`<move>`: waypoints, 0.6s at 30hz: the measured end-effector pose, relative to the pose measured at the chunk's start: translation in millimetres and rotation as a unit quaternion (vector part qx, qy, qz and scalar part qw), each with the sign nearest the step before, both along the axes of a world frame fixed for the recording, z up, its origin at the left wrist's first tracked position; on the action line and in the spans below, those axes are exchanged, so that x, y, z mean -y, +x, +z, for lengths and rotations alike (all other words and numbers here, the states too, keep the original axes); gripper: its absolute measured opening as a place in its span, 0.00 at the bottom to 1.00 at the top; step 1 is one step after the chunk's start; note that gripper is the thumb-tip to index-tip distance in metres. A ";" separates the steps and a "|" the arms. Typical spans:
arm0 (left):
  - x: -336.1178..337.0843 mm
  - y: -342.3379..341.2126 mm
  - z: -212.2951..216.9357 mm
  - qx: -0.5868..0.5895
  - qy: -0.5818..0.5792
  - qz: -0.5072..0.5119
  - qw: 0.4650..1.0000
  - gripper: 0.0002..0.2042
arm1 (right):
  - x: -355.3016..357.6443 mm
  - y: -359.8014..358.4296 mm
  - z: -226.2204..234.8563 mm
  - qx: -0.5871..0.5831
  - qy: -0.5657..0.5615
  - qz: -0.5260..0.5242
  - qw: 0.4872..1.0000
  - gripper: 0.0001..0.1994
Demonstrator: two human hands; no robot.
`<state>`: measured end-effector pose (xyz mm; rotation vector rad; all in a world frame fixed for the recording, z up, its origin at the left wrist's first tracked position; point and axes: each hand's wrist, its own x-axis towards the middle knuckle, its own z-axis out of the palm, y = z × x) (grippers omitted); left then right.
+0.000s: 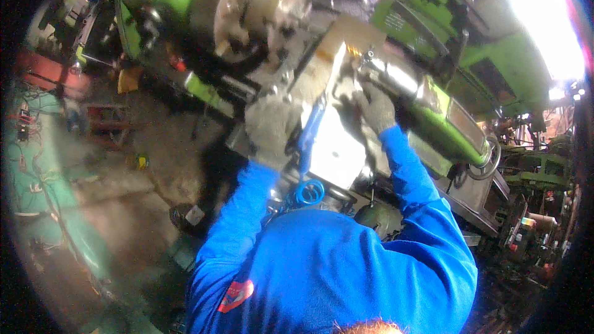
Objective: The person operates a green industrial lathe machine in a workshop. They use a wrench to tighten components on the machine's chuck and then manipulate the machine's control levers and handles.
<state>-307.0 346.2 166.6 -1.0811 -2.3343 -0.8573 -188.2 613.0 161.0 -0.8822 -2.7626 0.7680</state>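
Both my hands wear grey gloves and reach over the carriage of a green lathe [455, 127]. My left hand [270, 125] lies at the carriage's left side, below the chuck, by a small metal part; its fingers are blurred. My right hand [375, 108] is beside the tailstock [399, 80], its fingers curled at a metal part I cannot make out. Between the hands lies a long blue-handled tool [311, 127] with a pale, slender front end, over a bright white flat surface [337, 158]. A blue coiled hose [309, 193] hangs near its lower end.
The large round metal chuck [238, 9] stands at the upper left. A brown flat board [352, 34] lies beyond my hands. On the right is a handwheel [487, 159]. Cables run over a green surface [74, 210] at far left. Glare fills the upper right.
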 end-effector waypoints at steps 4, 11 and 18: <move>-0.3 4.2 24.2 0.073 -0.047 -0.019 0.996 0.08 | -11.5 0.3 42.9 -0.052 0.110 0.044 0.992 0.16; -2.3 5.5 32.9 0.006 0.070 -0.029 0.997 0.05 | -115.2 -59.7 102.4 -0.075 0.065 0.125 0.987 0.13; 3.2 3.7 33.7 0.075 0.026 -0.048 0.996 0.08 | -228.7 -134.3 13.4 0.076 0.061 0.273 0.957 0.13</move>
